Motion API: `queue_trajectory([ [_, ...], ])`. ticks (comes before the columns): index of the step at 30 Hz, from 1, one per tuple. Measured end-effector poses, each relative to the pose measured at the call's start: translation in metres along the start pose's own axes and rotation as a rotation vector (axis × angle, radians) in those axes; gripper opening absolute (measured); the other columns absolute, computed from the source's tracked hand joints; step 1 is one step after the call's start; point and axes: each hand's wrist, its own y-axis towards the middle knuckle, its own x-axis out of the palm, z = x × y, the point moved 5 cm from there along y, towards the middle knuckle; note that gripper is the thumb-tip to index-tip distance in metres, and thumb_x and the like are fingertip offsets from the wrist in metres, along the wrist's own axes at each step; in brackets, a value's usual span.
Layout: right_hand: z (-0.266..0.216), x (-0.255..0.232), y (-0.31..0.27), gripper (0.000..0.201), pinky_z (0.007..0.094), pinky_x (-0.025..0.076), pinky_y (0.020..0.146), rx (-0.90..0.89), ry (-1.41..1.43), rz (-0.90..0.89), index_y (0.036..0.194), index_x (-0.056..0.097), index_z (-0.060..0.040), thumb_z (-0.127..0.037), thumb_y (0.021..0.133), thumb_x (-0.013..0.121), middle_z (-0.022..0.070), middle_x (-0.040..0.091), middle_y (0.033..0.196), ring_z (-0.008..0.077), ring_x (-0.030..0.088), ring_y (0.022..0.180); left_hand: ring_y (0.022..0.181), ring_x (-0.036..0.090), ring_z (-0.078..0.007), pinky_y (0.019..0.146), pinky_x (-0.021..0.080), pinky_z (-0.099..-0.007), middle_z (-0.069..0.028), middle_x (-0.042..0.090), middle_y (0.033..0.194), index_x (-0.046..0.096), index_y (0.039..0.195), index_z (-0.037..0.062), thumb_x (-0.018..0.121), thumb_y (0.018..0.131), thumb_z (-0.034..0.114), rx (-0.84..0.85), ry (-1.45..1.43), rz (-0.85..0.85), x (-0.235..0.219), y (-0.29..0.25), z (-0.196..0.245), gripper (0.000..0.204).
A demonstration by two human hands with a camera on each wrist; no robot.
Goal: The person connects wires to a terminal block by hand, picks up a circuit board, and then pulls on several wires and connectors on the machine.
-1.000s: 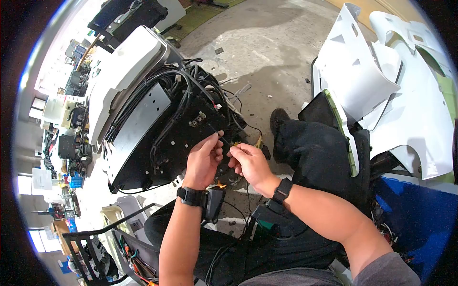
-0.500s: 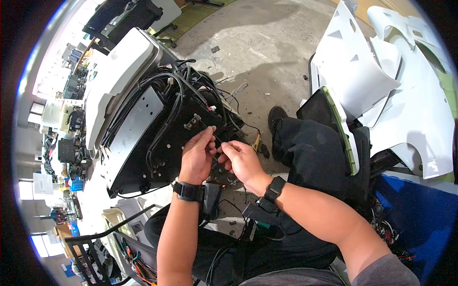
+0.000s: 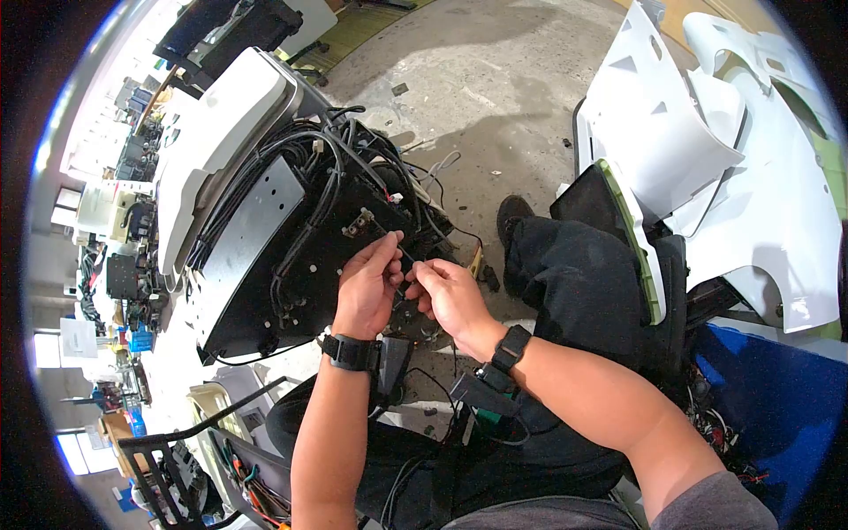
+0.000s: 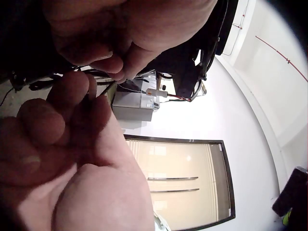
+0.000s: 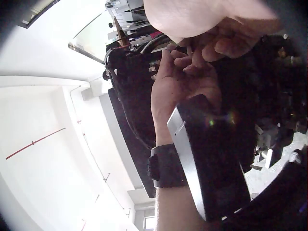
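In front of a black panel [image 3: 252, 296] with bundled wiring, both hands are close together at a thin black cable [image 3: 407, 257]. My left hand [image 3: 367, 291] pinches it between thumb and fingers, the other fingers curled toward the palm. From the right, my right hand [image 3: 452, 300] pinches the same cable a short way along. In the left wrist view the cable [image 4: 109, 88] shows as a dark strand at the left hand's fingertips; fingers hide most of it. A small metal-and-tan connector block [image 3: 358, 224] sits on the panel just beyond the left fingertips.
Thick black cables [image 3: 331, 168] loop over the unit's top beside its white cover [image 3: 230, 132]. White molded shells [image 3: 654, 124] stand at the right, above a blue bin [image 3: 777, 389]. A tool pouch [image 3: 252, 481] with pliers hangs at the lower left.
Both hands have shifted slightly left in the head view, along with a small shift of the whole scene. They stay pinched on the cable; the last half second shows hardly any movement.
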Motion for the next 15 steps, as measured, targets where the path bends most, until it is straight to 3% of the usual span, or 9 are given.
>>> queue_trajectory([
  [10, 0.0005, 0.0000, -0.0006, 0.026, 0.0199, 0.037, 0.052, 0.008, 0.000, -0.020, 0.088, 0.058, -0.0055, -0.029, 0.090, 0.048, 0.0012, 0.057, 0.073, 0.0061, 0.045, 0.059, 0.061, 0.044, -0.0042, 0.055, 0.038, -0.0174, 0.0025, 0.053, 0.074, 0.061, 0.101, 0.0008, 0.057, 0.087, 0.017, 0.002, -0.024, 0.019, -0.0007, 0.0014, 0.0003, 0.021],
  [13, 0.0031, -0.0006, 0.0001, 0.026, 0.0199, 0.037, 0.051, 0.010, -0.002, -0.023, 0.088, 0.058, -0.0052, -0.029, 0.090, 0.048, 0.0013, 0.057, 0.073, 0.0061, 0.045, 0.058, 0.063, 0.043, -0.0064, 0.055, 0.038, -0.0198, 0.0022, 0.047, 0.074, 0.057, 0.103, 0.0002, 0.056, 0.088, 0.018, -0.002, -0.007, 0.013, -0.0002, 0.0021, 0.0013, 0.023],
  [15, 0.0044, -0.0007, 0.0007, 0.026, 0.0198, 0.036, 0.051, 0.004, 0.010, -0.025, 0.088, 0.058, -0.0050, -0.029, 0.090, 0.049, 0.0014, 0.057, 0.072, 0.0061, 0.045, 0.057, 0.061, 0.044, -0.0044, 0.054, 0.038, -0.0174, 0.0027, 0.053, 0.074, 0.061, 0.100, 0.0009, 0.058, 0.087, 0.016, 0.002, -0.017, 0.035, -0.0013, 0.0025, 0.0016, 0.020],
])
